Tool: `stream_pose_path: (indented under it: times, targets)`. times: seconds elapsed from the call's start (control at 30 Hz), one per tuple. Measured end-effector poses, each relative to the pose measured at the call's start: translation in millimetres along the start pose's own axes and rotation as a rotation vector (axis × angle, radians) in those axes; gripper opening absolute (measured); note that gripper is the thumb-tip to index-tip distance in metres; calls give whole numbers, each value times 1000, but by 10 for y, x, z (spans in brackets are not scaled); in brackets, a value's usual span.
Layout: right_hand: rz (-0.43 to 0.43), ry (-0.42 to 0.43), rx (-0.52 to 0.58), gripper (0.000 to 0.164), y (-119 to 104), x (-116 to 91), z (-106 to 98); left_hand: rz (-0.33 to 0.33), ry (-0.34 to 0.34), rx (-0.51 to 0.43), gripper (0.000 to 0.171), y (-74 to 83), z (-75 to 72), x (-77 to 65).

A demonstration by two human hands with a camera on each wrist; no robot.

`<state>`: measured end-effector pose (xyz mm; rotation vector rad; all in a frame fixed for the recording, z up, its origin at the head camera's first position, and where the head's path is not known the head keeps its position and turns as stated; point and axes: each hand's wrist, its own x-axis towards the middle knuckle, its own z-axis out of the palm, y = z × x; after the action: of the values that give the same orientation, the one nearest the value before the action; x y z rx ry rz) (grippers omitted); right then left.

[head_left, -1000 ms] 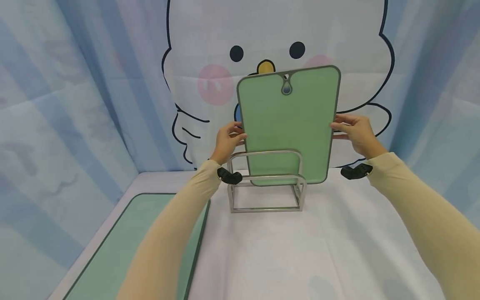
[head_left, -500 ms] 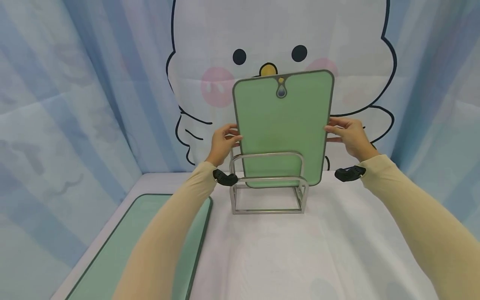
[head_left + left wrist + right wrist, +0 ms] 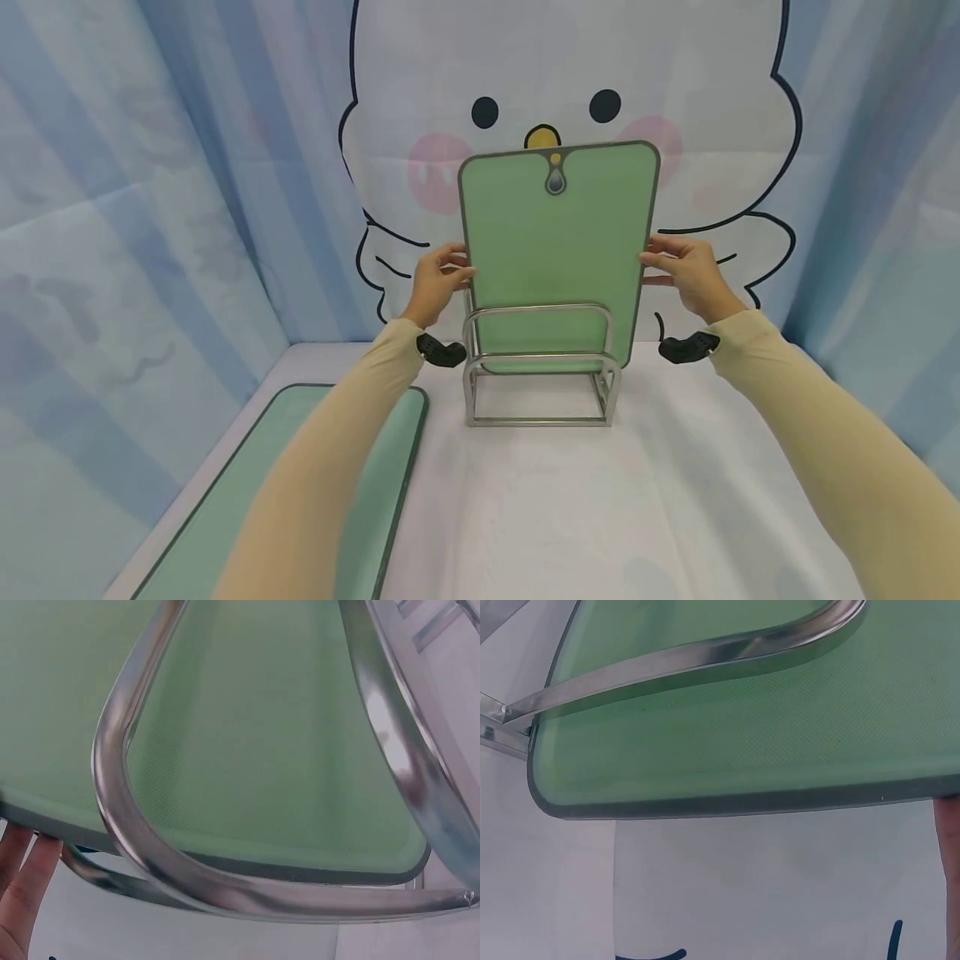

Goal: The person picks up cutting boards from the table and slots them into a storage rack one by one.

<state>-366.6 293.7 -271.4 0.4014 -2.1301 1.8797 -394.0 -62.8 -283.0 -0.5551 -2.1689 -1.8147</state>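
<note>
Upright in the metal rack (image 3: 542,357) stands a green cutting board (image 3: 555,242) with a grey rim and a hanging hole at its top. My left hand (image 3: 437,283) pinches its left edge, thumb in front and fingers behind. On the opposite edge my right hand (image 3: 690,271) grips in the same way, a little higher. In the left wrist view the board passes between the rack's hoops (image 3: 112,757). Its right lower corner sticks out past the rack's side, and the right wrist view shows this rim below a rack bar (image 3: 682,666).
A larger green board (image 3: 386,467) with a dark rim lies flat on the white tabletop (image 3: 555,508) at the left, partly under my left forearm. Behind the table hangs a curtain (image 3: 720,108) printed with a cartoon face.
Both hands have shifted the cutting board leftward relative to the rack, and it leans less to one side. Less of its lower right corner overhangs. The grip of both hands stays the same.
</note>
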Motion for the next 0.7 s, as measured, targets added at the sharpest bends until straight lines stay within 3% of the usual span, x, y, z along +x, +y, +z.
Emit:
stream_pose_path:
  times: [0.37,0.7]
  targets:
    - [20,0,-47,23,-17,-11,114,16,-1,19,35,15,-110,-31]
    - [37,-19,48,22,-32,-5,217,11,7,40,38,62,-207,-28]
